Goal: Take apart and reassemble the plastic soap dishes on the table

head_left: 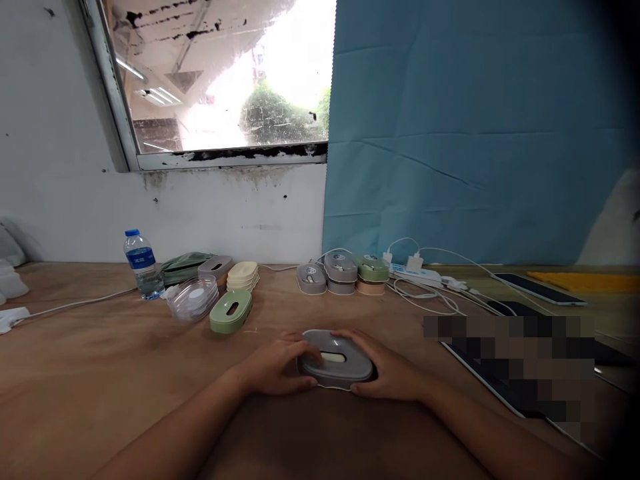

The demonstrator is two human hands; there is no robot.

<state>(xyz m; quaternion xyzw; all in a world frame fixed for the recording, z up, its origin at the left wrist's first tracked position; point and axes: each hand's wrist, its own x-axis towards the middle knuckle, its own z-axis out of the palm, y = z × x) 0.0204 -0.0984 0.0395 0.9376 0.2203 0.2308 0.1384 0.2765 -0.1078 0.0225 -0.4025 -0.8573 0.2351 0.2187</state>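
left hand (pixel 283 363) + right hand (pixel 383 367) | both hands half-curled, holding 1 gray box (pixel 353 370) (one per end) | 1 water bottle (pixel 143 263)

The left hand (pixel 283 365) and right hand (pixel 387 368) hold a grey box (pixel 346 371) between them. Beyond the left hand sit a green box (pixel 231 323) and, farther, a bottle (pixel 145 270); beyond the right, a power strip (pixel 427 277).

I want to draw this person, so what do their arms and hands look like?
The left hand and right hand are bare: I see no gloves, rings or bracelets. The fingers look slim, with nothing covering them. The left forearm and right forearm show no sleeves, watch, markings or cables, and both narrow towards the wrist.
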